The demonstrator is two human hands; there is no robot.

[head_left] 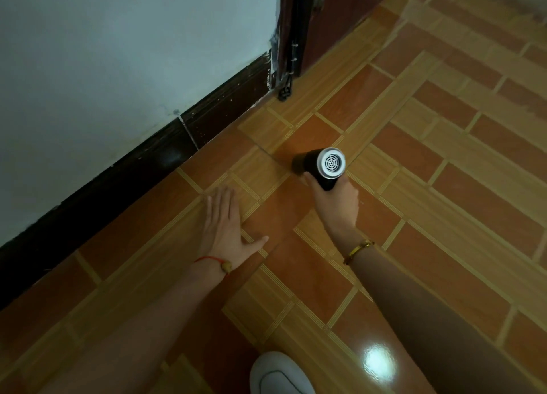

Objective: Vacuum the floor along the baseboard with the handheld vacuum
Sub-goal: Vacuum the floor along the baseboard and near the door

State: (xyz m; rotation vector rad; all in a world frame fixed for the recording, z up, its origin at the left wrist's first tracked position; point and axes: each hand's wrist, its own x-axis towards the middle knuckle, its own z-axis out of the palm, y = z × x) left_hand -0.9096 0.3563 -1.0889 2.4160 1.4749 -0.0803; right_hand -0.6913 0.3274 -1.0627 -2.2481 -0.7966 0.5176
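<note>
My right grip [336, 199] wraps the handheld vacuum [310, 164], its long axis pointing left toward the baseboard [207, 121]; left grip [225, 225] lies spread flat on the floor [444, 192].

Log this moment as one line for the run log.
right hand: grips black handheld vacuum with silver grilled end, front toward dark baseboard | left hand: flat on orange tiled floor | vacuum apart from baseboard

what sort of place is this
Likely a room in a home, by a doorway: orange-and-tan tiled floor, dark baseboard under a pale painted wall, and a brown door.
</note>
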